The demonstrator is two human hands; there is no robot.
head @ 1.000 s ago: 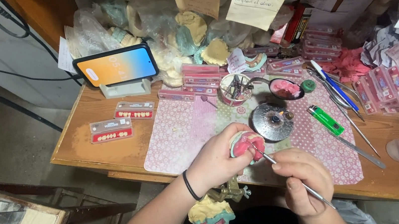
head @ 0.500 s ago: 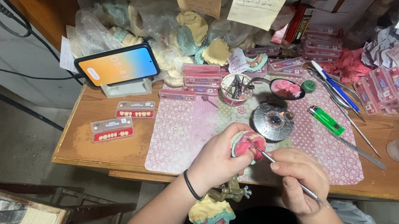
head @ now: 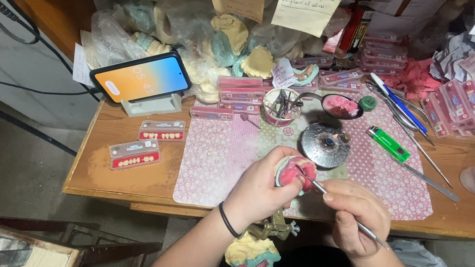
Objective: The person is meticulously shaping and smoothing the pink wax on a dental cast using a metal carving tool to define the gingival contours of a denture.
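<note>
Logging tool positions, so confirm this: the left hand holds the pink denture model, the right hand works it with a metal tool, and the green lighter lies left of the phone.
One error: the head view shows the green lighter right of the phone, on the patterned mat.

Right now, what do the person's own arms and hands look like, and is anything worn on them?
Both forearms are bare, with no sleeves in view. The left hand has a thin black band around its wrist, like a hair tie or cord bracelet. The right hand wears nothing that can be seen: no glove, ring or watch shows. The fingernails look short and unpainted, as far as the head view lets one tell.
</note>
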